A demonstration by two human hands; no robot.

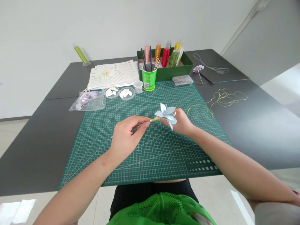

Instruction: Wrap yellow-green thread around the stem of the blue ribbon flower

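Note:
A pale blue flower [167, 114] with pointed petals is held above the green cutting mat [145, 162], its head tilted to the right. My left hand [127, 134] pinches the flower's yellow-green stem between thumb and forefinger, and something small and metallic shows under its fingers. Behind the flower head is my right hand [181, 122], its fingertips mostly hidden by the petals near the top of the stem. Loose yellow-green thread [220, 98] lies in tangled loops to the right, partly on the mat.
Behind the hands stand a green can [149, 79] with sticks, a green box [164, 74] of thread spools and a clear case [182, 80]. Petal dishes [127, 93], printed sheets [112, 75] and a plastic bag [87, 101] lie at the back left.

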